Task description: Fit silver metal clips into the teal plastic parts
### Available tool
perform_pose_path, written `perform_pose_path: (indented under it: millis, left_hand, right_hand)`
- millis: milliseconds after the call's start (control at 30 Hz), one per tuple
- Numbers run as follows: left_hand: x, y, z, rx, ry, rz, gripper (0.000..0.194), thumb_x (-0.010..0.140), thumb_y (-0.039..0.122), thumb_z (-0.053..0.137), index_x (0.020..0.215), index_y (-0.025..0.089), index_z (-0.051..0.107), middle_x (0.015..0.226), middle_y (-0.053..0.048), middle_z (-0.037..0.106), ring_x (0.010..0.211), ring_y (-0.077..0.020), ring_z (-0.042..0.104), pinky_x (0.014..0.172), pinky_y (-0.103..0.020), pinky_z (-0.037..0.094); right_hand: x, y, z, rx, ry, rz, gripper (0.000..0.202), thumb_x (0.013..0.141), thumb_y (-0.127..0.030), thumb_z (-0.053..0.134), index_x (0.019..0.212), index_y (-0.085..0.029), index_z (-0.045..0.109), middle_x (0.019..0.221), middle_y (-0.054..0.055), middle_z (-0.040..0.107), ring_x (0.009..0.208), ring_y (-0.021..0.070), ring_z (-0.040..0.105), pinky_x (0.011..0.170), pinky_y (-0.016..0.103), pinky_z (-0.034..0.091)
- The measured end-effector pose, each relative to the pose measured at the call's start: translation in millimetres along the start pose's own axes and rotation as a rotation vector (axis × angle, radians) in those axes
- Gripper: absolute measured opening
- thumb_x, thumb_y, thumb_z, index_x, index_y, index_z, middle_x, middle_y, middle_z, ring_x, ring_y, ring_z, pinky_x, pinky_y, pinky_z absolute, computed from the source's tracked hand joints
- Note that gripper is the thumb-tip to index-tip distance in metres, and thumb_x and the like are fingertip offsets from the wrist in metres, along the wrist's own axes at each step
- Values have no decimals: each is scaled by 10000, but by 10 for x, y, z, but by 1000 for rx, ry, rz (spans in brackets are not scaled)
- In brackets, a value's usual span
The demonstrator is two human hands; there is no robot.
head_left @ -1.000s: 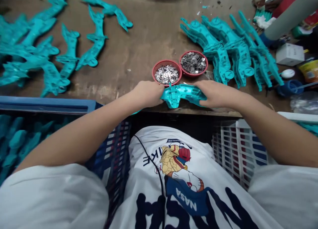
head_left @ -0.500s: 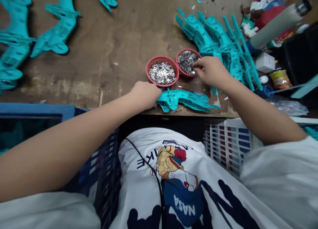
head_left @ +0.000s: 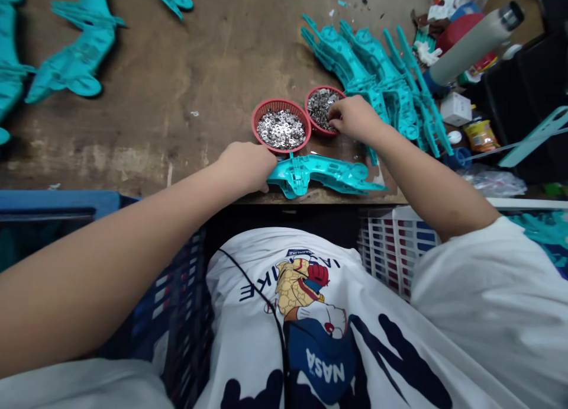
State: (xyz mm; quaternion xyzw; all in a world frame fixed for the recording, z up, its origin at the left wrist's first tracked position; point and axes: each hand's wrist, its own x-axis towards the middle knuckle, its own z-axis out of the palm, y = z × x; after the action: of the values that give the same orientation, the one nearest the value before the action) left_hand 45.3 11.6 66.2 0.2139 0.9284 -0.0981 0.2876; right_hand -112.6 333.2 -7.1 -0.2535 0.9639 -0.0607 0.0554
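My left hand (head_left: 249, 165) is closed around the left end of a teal plastic part (head_left: 326, 173), which lies along the table's front edge. Over the right rim of a small red basket (head_left: 320, 106) of metal clips, my right hand (head_left: 355, 118) has its fingers curled together at the clips. Whether a clip is between those fingertips is too small to make out. A second, larger red basket (head_left: 281, 128) full of shiny flat metal clips stands just behind the teal part, touching the small one.
Several teal parts (head_left: 381, 77) lie stacked right of the baskets; more teal parts (head_left: 84, 42) lie at left. A grey bottle (head_left: 474, 45), a white box (head_left: 456, 109) and clutter fill the right side. A blue crate (head_left: 57, 199) and a white crate (head_left: 390, 243) flank my body.
The whole view has shifted, so the table things appear slightly further left. My left hand still grips the teal part, and my right hand remains at the small basket with fingers drawn closer together.
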Motion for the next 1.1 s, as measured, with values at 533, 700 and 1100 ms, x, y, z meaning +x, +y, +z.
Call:
perform_pose_path:
  millis: [533, 700, 1100]
  left_hand:
    - [173, -65, 206, -18, 46, -8, 680, 927, 267, 1028, 1597, 314, 924, 1464, -158, 932, 1359, -459, 911, 1164, -482, 724]
    - [201, -80, 263, -35, 20, -49, 670, 910, 235, 1053, 1569, 266, 932, 1458, -188, 931, 1359, -488, 906, 1181, -493, 701]
    - [43, 17, 121, -10, 73, 17, 522, 1063, 308, 907, 1583, 258, 901, 1524, -198, 915, 1430, -454, 884, 1177, -459, 704]
  right_hand:
    - [-309, -225, -420, -17, 117, 100, 451, 1255, -497, 579, 1545, -322, 876, 1401, 184, 925, 1382, 492, 844, 1298, 745, 706]
    - [-480, -272, -491, -17, 87, 76, 586, 1305, -565, 443, 1669, -325, 835, 1507, 206, 881, 1523, 483, 778, 1401, 734, 645]
    - [-310, 75, -236, 88, 79, 99, 540, 1200, -425, 615, 1610, -207, 890, 1408, 201, 919, 1340, 420, 863, 1274, 652, 739]
